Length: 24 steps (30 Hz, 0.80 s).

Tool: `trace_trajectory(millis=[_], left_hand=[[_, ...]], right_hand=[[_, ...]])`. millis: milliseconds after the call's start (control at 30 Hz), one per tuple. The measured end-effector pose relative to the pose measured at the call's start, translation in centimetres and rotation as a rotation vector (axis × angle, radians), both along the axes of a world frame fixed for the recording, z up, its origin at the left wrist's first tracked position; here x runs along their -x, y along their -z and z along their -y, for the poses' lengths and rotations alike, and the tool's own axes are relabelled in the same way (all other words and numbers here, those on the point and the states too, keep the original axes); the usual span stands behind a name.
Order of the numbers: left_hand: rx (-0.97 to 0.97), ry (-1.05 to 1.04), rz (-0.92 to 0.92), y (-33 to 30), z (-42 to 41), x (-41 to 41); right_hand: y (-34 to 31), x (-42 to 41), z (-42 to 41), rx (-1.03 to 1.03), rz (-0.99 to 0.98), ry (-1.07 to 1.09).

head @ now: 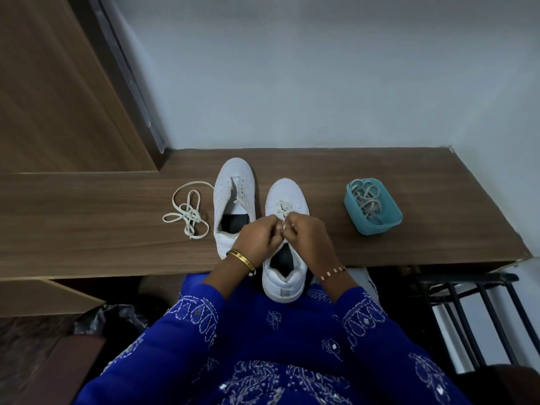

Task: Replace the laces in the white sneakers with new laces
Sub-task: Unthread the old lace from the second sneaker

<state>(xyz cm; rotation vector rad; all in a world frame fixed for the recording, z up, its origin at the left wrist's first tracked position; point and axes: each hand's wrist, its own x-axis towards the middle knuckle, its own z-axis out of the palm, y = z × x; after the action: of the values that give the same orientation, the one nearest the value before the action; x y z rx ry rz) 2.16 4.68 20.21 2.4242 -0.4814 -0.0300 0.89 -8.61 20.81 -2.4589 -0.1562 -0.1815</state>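
We're looking down at a wooden shelf (380, 171) against a pale wall, and both sneakers sit on it, toes pointing away from us. The right sneaker (287, 229) is the nearer one, its heel hanging over the shelf's near edge above our blue embroidered lap. Our left hand (258, 236) and right hand (309, 236) meet just over its tongue, fingers curled in tight, each pinching the lace (282, 209) at the top eyelets; the knuckles cover the exact spot, so we can't see the lace ends themselves. Lacing crosses the eyelets beyond the hands.

The left sneaker (233, 197) stands just beside it, set a little farther back, mostly unlaced, a short bit of lace lying loose across its tongue. Our left wrist, with a gold bangle (241, 258), overlaps that shoe's heel.

Left of the shoes, a loose lace (187, 211) lies tangled in loops on the wood, one strand reaching to the left sneaker's side. Off to the right, well apart, a teal plastic tub (391, 223) holds more coiled laces. A beaded bracelet (333, 273) circles our right wrist. A black metal rack (473, 311) stands below the shelf, near right.
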Motion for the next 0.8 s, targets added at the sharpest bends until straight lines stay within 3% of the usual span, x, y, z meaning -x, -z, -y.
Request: trace_trajectory(millis=[167, 367, 500, 567, 700, 800], left_hand=[[0.019, -0.003, -0.003, 0.3, -0.2, -0.1], [0.103, -0.021, -0.014, 0.6, -0.3, 0.1], [0.101, -0.041, -0.007, 0.5, 0.0, 0.1], [0.078, -0.038, -0.009, 0.3, 0.1, 0.1], [0.051, -0.016, 0.003, 0.3, 0.0, 0.1], [0.083, -0.026, -0.003, 0.4, -0.1, 0.2]], right_hand=[[0.1, -0.1, 0.0, -0.053, 0.007, 0.096], [-0.2, -0.3, 1.4, 0.016, -0.014, -0.085], [-0.4, -0.5, 1.1, 0.083, 0.019, -0.092], [0.2, -0.6, 0.9, -0.016, 0.012, -0.007], [0.9, -0.9, 1.2, -0.338, -0.197, 0.211], [0.1, -0.8, 1.9, -0.336, -0.262, 0.125]])
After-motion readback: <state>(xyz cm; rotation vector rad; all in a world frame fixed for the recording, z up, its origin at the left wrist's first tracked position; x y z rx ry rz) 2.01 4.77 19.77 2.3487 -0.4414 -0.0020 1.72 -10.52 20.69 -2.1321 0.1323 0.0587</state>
